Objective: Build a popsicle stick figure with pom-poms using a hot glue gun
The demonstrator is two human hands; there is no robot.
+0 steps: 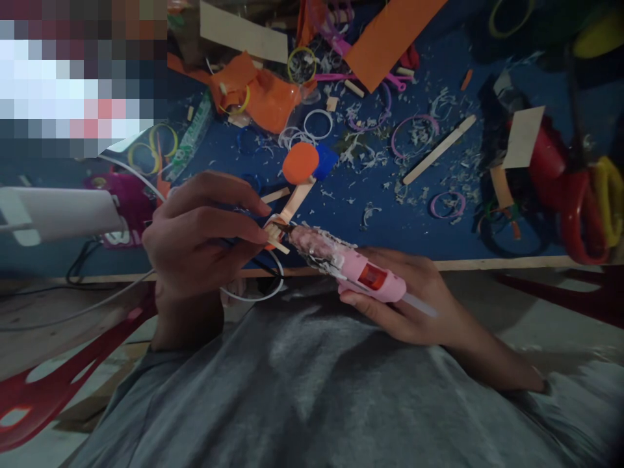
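My right hand (409, 299) is wrapped round a pink glue gun (363, 273), its front caked with dried glue and a clear glue stick (420, 304) poking out the back. The nozzle points left, touching or very near a small build of wooden sticks. Thumb and fingers of my left hand (209, 227) pinch that wooden stick piece (277, 233). From it a flat craft stick (296, 198) slants up to an orange disc (301, 163), with a blue cap (325, 161) just beside or behind the disc.
Glue strands, bangles and orange scraps (268, 97) litter the blue table (341, 224). A loose craft stick (439, 149) lies to the right, near red-handled scissors (580, 214). A white adapter (63, 214) with cables is at the left. The table's front edge (468, 263) runs beyond my lap.
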